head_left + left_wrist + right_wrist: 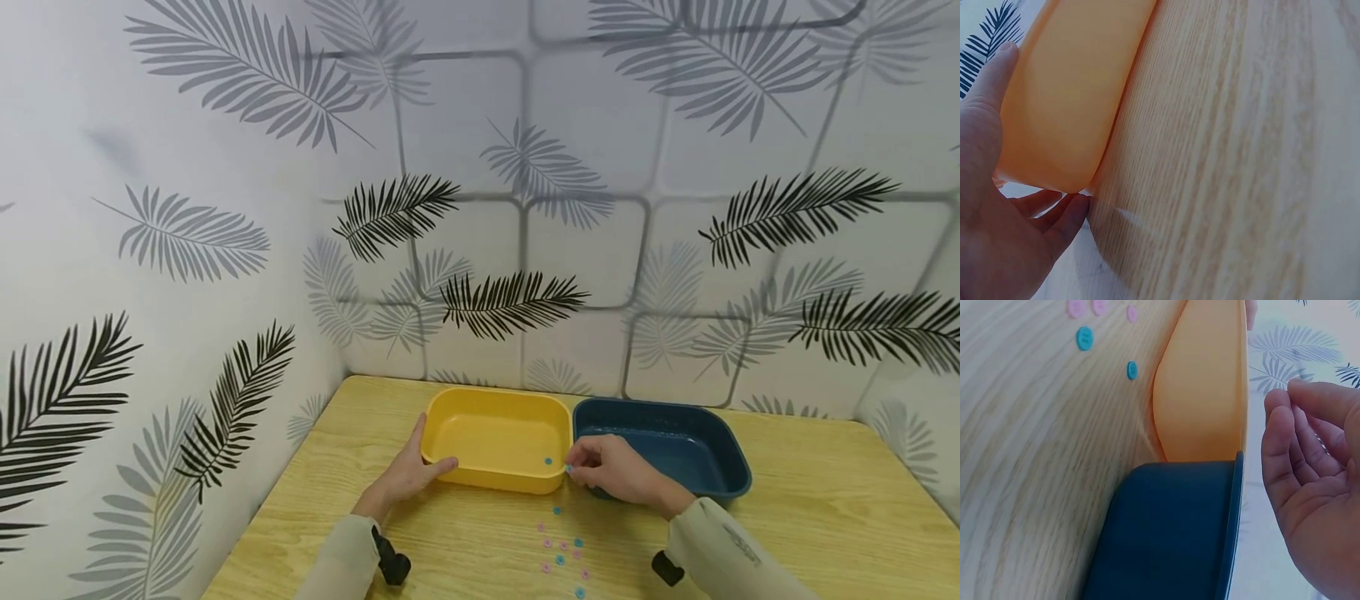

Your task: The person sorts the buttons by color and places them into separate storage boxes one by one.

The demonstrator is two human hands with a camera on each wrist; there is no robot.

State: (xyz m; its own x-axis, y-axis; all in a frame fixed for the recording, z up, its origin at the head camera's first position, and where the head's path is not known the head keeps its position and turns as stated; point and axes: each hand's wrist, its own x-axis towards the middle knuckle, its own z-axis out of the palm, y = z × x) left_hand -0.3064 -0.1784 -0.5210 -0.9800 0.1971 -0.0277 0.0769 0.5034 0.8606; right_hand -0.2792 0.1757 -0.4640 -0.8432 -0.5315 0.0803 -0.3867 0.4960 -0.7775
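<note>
My left hand (407, 475) holds the left end of a yellow plastic basin (491, 478), its thumb over the front rim. In the left wrist view the fingers bend around the end of the basin (1072, 106). Over the basin's right front corner, my right hand (618, 472) pinches a small blue button (569, 469) between thumb and fingertips. The right wrist view shows those fingertips (1277, 400) drawn together above the rim, the button hidden there. One blue button (548, 461) lies inside the yellow basin, near its right end.
A dark blue basin (701, 458) stands right beside the yellow one, partly behind my right forearm. Several pink buttons (563, 546) and blue buttons (560, 560) lie scattered on the wooden table (450, 550) in front. A leaf-patterned wall (480, 250) rises behind the table.
</note>
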